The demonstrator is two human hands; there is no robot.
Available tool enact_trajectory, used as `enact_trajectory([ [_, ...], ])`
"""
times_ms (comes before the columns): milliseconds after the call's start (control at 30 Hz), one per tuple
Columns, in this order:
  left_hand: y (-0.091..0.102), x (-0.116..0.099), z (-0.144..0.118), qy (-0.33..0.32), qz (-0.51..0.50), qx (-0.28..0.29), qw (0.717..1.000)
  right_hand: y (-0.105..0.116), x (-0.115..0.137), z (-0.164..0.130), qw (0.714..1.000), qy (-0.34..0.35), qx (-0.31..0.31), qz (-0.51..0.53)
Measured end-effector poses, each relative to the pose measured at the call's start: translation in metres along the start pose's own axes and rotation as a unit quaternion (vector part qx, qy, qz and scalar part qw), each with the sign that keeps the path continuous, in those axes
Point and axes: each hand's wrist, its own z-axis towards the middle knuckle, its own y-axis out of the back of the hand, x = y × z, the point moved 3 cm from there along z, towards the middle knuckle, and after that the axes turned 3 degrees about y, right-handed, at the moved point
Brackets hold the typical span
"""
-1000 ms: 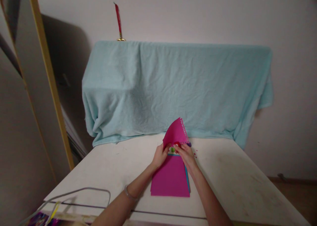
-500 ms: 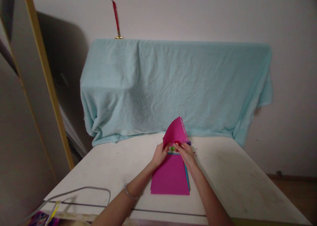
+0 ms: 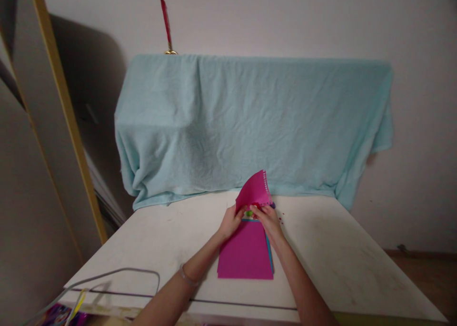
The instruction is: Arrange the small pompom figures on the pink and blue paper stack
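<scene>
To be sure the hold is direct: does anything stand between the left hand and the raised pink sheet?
Nothing visible: the left hand holds the pink sheet directly, near its lower left corner. The red object is at the right hand.

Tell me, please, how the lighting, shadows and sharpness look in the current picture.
Head view: dim light, no glare on the raised magenta sheet; a broad shadow darkens the wall between the wooden frame and the light-blue cloth. Same view: the red item at the right hand and the scattered red bits are too soft for fine detail.
</scene>
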Motion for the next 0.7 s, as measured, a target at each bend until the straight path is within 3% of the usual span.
enact_trajectory([
  [500, 0.0, -0.005, 0.0, 0.013, 0.001, 0.018, 1.0, 0.0, 0.007, -0.002, 0.999, 0.001, 0.005, -0.043],
  [700, -0.001, -0.007, -0.001, -0.012, -0.015, 0.005, 1.0, 0.001, 0.011, -0.003, 0.997, 0.003, -0.027, -0.065],
])
